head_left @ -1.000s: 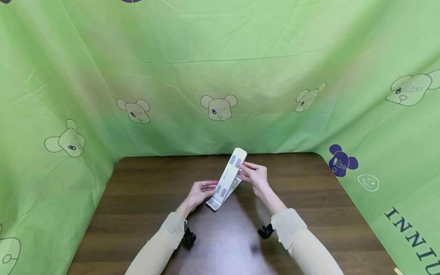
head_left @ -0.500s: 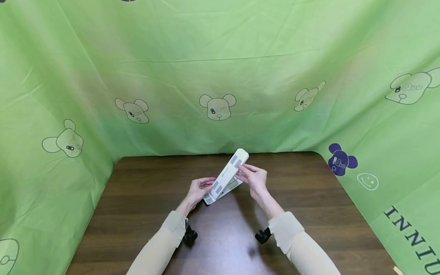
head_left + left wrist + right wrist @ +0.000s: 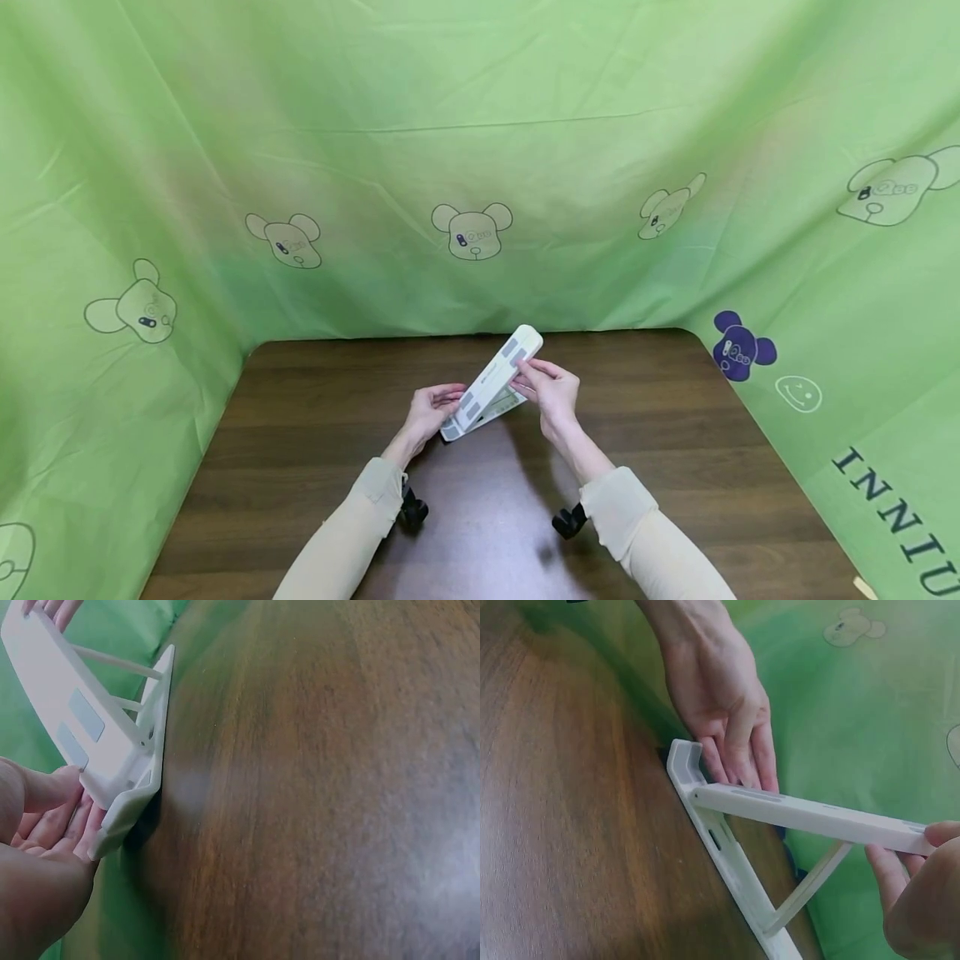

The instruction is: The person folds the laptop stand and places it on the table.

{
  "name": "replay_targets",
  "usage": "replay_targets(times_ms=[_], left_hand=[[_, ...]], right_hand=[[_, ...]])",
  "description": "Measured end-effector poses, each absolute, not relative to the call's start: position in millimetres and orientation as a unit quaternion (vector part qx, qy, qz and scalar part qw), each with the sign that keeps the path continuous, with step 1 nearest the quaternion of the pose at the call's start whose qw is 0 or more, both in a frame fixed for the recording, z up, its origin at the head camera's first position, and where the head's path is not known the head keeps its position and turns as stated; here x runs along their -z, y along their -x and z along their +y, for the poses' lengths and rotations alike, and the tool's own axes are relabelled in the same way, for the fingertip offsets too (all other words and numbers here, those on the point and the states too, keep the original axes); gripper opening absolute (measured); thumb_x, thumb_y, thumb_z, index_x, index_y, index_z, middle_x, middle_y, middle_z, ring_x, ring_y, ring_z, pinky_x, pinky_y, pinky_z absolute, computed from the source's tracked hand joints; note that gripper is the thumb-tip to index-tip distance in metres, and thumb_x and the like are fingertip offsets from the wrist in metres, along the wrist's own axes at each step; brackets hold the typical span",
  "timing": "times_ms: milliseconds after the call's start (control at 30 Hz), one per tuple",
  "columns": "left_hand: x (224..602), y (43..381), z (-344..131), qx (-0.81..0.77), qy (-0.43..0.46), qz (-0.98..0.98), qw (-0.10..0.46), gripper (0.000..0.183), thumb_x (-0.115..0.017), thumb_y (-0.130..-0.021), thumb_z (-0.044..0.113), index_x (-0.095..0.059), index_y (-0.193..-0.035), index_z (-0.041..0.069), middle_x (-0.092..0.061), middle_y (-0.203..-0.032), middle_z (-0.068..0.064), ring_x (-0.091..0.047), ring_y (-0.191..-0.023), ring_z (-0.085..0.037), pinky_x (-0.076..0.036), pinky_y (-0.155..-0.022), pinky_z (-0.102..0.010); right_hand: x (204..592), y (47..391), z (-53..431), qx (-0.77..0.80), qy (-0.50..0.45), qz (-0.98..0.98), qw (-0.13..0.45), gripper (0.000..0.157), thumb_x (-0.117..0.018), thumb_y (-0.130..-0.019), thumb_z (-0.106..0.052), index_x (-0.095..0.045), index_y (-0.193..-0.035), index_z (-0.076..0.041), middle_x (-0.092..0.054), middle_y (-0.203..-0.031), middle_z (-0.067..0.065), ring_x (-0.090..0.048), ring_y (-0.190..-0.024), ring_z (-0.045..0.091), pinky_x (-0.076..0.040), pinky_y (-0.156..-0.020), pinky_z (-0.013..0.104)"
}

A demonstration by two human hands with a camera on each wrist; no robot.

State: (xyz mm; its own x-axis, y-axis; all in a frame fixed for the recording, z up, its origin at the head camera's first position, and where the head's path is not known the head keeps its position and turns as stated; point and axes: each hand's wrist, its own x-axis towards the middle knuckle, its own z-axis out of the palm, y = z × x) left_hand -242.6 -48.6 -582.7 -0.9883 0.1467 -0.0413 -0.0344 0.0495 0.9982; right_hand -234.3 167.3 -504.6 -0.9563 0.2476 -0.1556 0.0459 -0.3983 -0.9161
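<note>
A white folding laptop stand (image 3: 489, 379) with grey pads stands partly unfolded on the table, its upper arm raised at a slant. In the right wrist view, a thin strut (image 3: 810, 885) joins that arm to the base (image 3: 739, 881). My left hand (image 3: 431, 410) holds the stand near its hinged, lipped end; the left wrist view shows the thumb on the padded face and the fingers beside the lip (image 3: 120, 821). Higher up, my right hand (image 3: 553, 392) pinches the raised arm's right edge between thumb and fingers. Part of the base is hidden behind the arm in the head view.
The brown wooden table (image 3: 315, 500) is bordered by a green cloth (image 3: 480, 150) printed with bear heads, at the back and both sides. A black wrist-worn device (image 3: 570, 522) sits under the right cuff, another black device (image 3: 413, 510) under the left.
The stand's lower end has swung left and away, so it lies more slanted, and more of the base shows beneath the arm. Both hands keep their hold and have shifted slightly left.
</note>
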Motion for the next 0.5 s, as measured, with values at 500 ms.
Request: replay_targets(times_ms=[500], left_hand=[[579.1,214.1,-66.1,-0.487,-0.048,0.859,-0.151,0.027,-0.066,-0.091,-0.002,-0.081,-0.113,-0.005,-0.085,-0.103,-0.018,-0.081,-0.088,-0.027,-0.065,-0.079,-0.039]], right_hand=[[487.1,247.0,191.3,-0.788,0.065,-0.612,-0.008,0.022,-0.062,-0.111,-0.008,-0.065,-0.127,0.008,-0.08,-0.085,-0.006,-0.08,-0.079,0.009,-0.07,-0.083,0.029]])
